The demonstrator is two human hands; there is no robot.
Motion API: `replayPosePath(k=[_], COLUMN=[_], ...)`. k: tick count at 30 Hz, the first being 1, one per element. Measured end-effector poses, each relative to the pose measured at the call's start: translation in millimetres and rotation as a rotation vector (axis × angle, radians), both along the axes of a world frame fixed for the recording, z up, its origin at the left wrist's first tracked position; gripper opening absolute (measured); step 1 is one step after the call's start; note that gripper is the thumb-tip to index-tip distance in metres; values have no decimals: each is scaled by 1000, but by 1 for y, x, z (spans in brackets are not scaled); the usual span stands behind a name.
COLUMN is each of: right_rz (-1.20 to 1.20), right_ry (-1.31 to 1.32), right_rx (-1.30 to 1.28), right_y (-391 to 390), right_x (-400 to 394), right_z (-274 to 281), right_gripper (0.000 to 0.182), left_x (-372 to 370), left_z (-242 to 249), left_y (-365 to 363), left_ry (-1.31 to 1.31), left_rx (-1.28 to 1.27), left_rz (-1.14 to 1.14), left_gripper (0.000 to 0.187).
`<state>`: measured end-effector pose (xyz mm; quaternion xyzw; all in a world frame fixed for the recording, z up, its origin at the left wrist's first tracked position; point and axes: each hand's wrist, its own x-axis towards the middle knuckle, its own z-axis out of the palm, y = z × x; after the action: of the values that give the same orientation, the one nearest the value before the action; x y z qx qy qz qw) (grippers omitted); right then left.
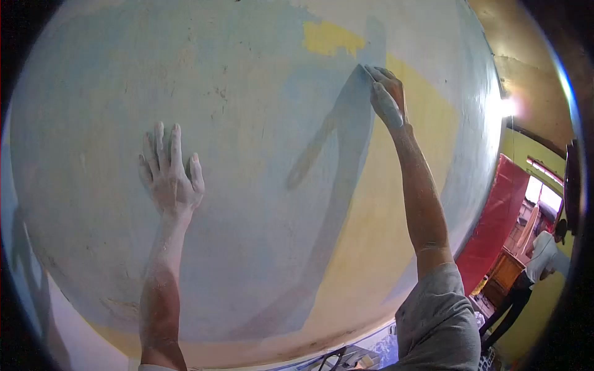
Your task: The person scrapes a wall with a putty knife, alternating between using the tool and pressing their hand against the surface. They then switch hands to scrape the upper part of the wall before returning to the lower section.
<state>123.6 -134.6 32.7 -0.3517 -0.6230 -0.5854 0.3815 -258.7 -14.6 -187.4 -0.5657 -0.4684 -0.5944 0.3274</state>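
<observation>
The large wall (pixel 247 247) in front of me is patchy pale blue, grey and yellow, with small dark scuffs. My left hand (pixel 173 182), coated in white dust, rests against it with fingers spread and holds nothing. Higher up and to the right, my right hand (pixel 388 99) is closed, also dusty, and pressed near the wall. A thin greyish edge, like a folded piece of sandpaper (pixel 367 73), shows at its fingertips; most of it is hidden by the hand. A bright yellow patch (pixel 333 39) lies just above and left of that hand.
At the right, a red panel (pixel 498 216) stands beside a doorway. Another person (pixel 535 266) in a light shirt is bending there, near a wooden cabinet (pixel 504 275). A bright lamp (pixel 507 107) glows at the wall's right edge. Assorted items (pixel 352 358) lie below the wall.
</observation>
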Motion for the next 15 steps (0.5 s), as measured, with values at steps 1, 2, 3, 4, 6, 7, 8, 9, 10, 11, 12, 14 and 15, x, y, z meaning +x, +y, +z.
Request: replayPosePath(k=[1,2,3,4,6,7,8,9,10,11,12,14,15], right_rz=[3,-21,-41,-14,59,119,119,137,157,153,72,183,188], right_ry=[2,33,66,85,4,-80,-75,-121,-166,-160,-120,-95,-108], right_rx=[3,-1,-7,35,40,56,53,13,-26,-34,0,-36,-33], right_y=[1,3,7,10,20,25,24,20,19,21,22,23,21], right_x=[-2,-5,-7,-5,10,17,17,14,12,16,16,19,16], right_z=[-1,-1,-2,-1,28,46,64,82,89,85,77,56,58], right_gripper=[29,29,30,29,29,28,28,26,25,25,25,23,23], left_x=[1,2,2,0,-1,1,1,0,-1,1,0,2,3], left_z=[0,1,1,-1,-2,-1,-1,-2,-3,-1,-1,-1,-2], left_y=[0,1,2,1,-1,0,1,3,4,4,3,0,-2], left_ry=[1,3,8,11,10,6,10,5,2,7,9,5,7], left_rx=[3,6,15,20,7,5,1,24,47,39,40,44,23], left_rz=[-12,-9,-7,2,8,1,1,-2,-4,-8,-4,3,0], left_gripper=[59,59,59,60,60,60,60,60,61,61,61,61,60])
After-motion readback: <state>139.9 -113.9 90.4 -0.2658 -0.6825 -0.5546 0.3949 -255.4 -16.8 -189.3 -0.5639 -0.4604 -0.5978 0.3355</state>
